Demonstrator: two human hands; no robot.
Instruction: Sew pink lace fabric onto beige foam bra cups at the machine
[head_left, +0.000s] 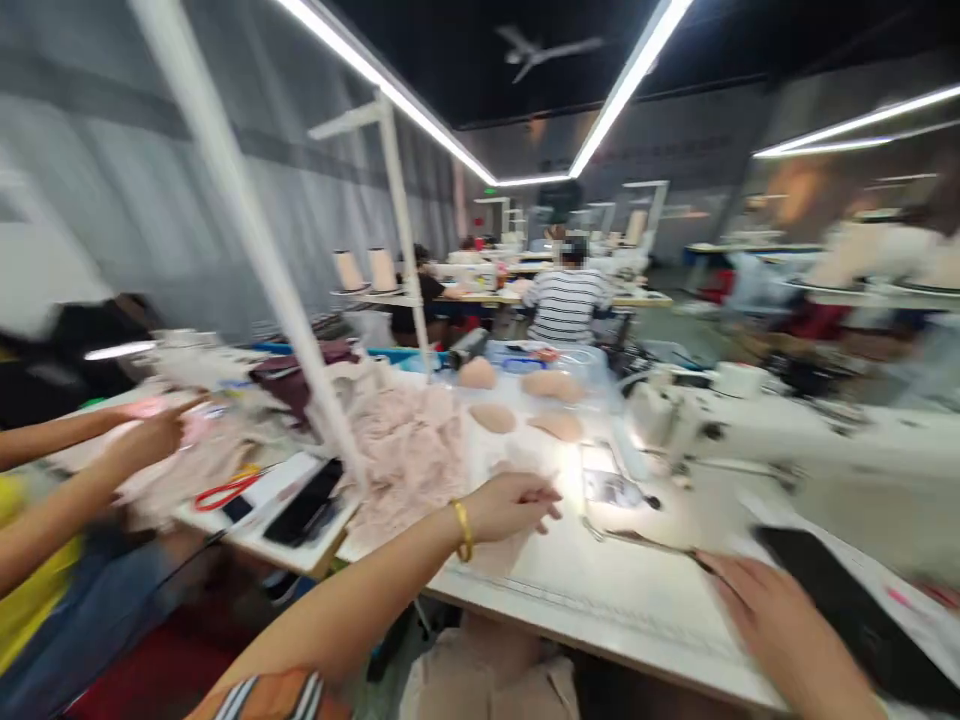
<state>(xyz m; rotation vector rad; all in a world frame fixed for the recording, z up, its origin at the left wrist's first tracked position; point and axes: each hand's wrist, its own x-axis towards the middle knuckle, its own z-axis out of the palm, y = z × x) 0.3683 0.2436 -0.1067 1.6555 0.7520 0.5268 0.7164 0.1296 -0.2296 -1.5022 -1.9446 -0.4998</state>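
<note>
My left hand point(517, 505), a gold bracelet at its wrist, hovers over the white sewing table point(585, 580) with its fingers curled. Whatever lies between those fingers is too blurred to make out. Pale sheer fabric point(504, 555) shows under the wrist. My right hand point(772, 610) is low at the right, closed around a thin dark rod-like tool point(652, 542) that points toward the lit needle area. Several beige moulded cups point(555, 428) lie beyond my left hand. A heap of crumpled light pink fabric point(409, 450) sits to its left.
A white sewing machine point(750, 430) occupies the right side, with a black flat object point(840, 600) before it. At left, a co-worker's hands point(154, 440) handle pink fabric near red-handled scissors point(225, 490) and a black phone point(306, 502). A white pole point(255, 260) rises between the tables.
</note>
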